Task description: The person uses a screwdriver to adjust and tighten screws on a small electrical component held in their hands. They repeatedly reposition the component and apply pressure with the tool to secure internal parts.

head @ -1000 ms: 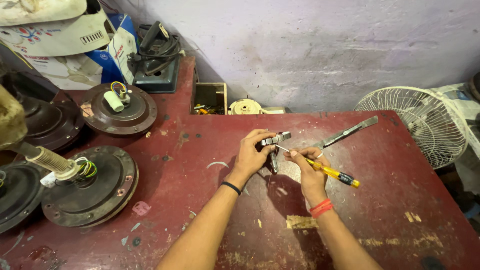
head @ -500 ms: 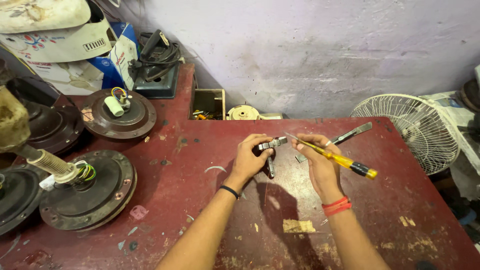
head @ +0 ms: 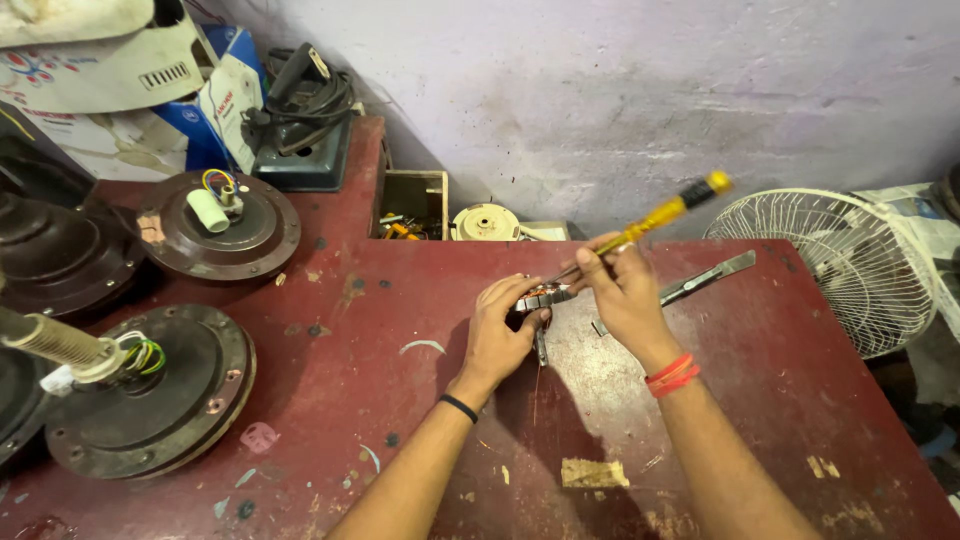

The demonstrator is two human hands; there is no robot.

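Red workbench (head: 780, 400), ceiling-fan motors at left. Left hand (head: 500, 335) fingers clamped on small metal part (head: 540, 298) above the bench centre; right hand (head: 625, 290) pinches yellow screwdriver (head: 660, 215). Advice: keep tip seated, part braced steady.

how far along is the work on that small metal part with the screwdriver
Midway, it seems. Done: the small metal part is off the bench and gripped in the left hand. In hand: the right hand works the yellow-handled screwdriver tip into it. Left: nothing looks freed yet; the flat metal tool lies unused on the red table.
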